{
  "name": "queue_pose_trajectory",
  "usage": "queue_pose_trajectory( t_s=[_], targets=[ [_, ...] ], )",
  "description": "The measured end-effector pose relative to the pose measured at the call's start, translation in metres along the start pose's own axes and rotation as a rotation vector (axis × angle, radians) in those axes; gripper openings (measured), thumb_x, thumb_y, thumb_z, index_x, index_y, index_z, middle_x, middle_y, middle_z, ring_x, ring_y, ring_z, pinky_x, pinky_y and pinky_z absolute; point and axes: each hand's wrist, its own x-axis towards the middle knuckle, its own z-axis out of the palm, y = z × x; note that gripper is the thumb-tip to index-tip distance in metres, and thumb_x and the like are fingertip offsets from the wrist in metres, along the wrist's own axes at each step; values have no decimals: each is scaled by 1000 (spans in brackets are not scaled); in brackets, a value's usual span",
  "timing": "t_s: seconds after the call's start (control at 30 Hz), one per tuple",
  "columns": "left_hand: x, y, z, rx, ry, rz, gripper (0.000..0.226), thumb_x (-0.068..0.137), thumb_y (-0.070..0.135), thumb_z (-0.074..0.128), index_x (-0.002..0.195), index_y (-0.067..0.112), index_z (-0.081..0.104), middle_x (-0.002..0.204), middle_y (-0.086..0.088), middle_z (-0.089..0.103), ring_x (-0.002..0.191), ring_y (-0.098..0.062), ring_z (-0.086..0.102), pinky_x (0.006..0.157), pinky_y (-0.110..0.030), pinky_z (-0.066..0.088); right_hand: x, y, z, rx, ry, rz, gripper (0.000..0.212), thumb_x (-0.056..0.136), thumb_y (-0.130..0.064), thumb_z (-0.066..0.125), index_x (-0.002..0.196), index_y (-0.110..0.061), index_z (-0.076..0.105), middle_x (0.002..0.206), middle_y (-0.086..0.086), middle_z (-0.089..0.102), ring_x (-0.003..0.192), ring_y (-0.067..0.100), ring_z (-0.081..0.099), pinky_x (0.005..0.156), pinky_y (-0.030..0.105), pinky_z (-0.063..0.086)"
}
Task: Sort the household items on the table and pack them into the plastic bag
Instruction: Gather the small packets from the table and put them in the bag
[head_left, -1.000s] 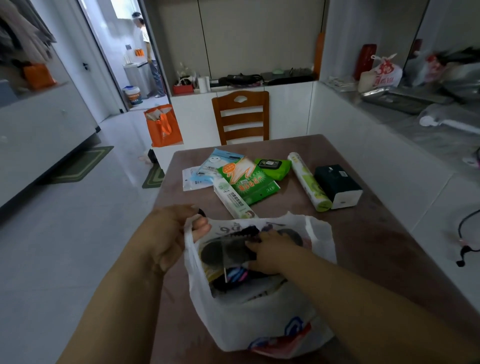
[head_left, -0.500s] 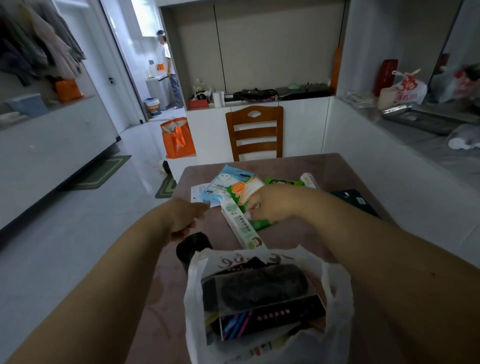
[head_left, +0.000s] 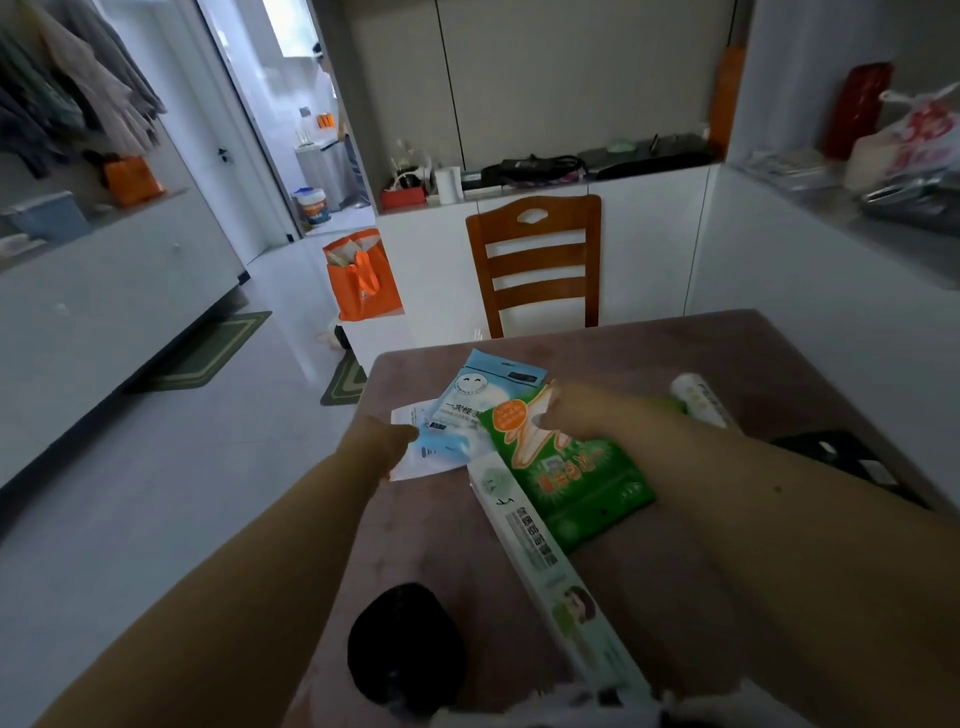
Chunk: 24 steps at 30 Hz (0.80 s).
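Here, both hands reach over a matte brown table (head_left: 779, 358). The left hand (head_left: 382, 441) touches a glossy blue packet (head_left: 478, 400) — whether it pinches cannot be told. The right hand (head_left: 582, 410) presses a crinkly green packet (head_left: 582, 483), which overlaps a long white box (head_left: 545, 566). The white plastic bag (head_left: 571, 709) lies crumpled at the near edge, beside a rounded black object (head_left: 405, 644).

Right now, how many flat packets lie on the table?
3: white flat sachet under the left hand, blue smiley-face packet mid-pile, green-and-orange packet under the right hand. More may be hidden.
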Motion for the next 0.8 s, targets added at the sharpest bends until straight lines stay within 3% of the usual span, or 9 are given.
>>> queue_pose_trajectory(
  t_s=[0.1, 0.17, 0.27, 0.33, 0.4, 0.5, 0.63, 0.7, 0.8],
  targets=[
    [55, -21, 21, 97, 33, -22, 52, 83, 34, 66, 122, 3, 54, 104, -15, 63, 84, -26, 60, 78, -37, 55, 41, 5, 16, -18, 121, 37, 29, 90, -31, 58, 113, -13, 58, 103, 5, 67, 87, 20, 65, 68, 32, 55],
    [86, -32, 37, 236, 69, 15, 48, 83, 37, 64, 118, 5, 58, 98, -12, 63, 73, -20, 57, 64, -30, 51, 61, 13, 24, -93, 237, 107, 29, 88, -31, 57, 114, -18, 57, 92, 1, 62, 77, 18, 60, 55, 25, 44],
    [120, -37, 61, 306, 84, 119, 39, 85, 31, 63, 113, 3, 59, 99, -9, 64, 69, -17, 56, 53, -24, 43, 87, 28, 42, -301, 309, 208, 55, 80, -43, 65, 124, -15, 49, 109, 8, 57, 100, 25, 54, 80, 34, 46],
    [139, -36, 76, 235, 56, 156, 45, 82, 28, 66, 115, -1, 57, 109, -16, 66, 91, -29, 64, 74, -35, 55, 102, 36, 54, -414, 334, 249, 79, 71, -53, 72, 130, -10, 42, 128, 12, 49, 117, 30, 44, 96, 39, 38],
    [154, -33, 91, 195, 46, 171, 54, 80, 33, 67, 119, -2, 54, 113, -19, 64, 101, -33, 62, 86, -38, 53, 112, 40, 60, -419, 347, 291, 88, 63, -54, 78, 129, -8, 41, 130, 13, 48, 119, 30, 42, 98, 40, 35],
    [164, -29, 103, 306, 19, 180, 46, 82, 34, 66, 108, -3, 61, 99, -16, 65, 92, -29, 62, 75, -32, 48, 123, 43, 58, -363, 375, 313, 75, 62, -51, 80, 119, -10, 52, 119, 11, 57, 109, 29, 51, 90, 38, 41],
    [171, -18, 90, -141, -43, 168, 16, 86, 16, 63, 90, 1, 60, 98, -23, 69, 92, -38, 66, 83, -48, 56, 122, 43, 33, 123, 371, 212, 46, 74, -42, 75, 106, -11, 63, 79, -2, 60, 69, 15, 59, 55, 24, 43],
    [164, -10, 76, -569, -177, 155, 11, 88, 7, 58, 90, -3, 53, 97, -27, 66, 88, -41, 66, 76, -53, 58, 123, 41, 7, 552, 352, 183, 47, 76, -38, 76, 109, -6, 63, 90, 6, 65, 88, 27, 65, 68, 32, 51],
    [145, -4, 68, -984, -387, 133, 22, 91, -1, 47, 72, 9, 44, 86, -19, 61, 74, -30, 62, 55, -36, 60, 121, 33, -20, 1069, 150, 93, 45, 81, -35, 71, 111, -2, 64, 101, 21, 71, 94, 37, 68, 78, 48, 57]
  ],
)
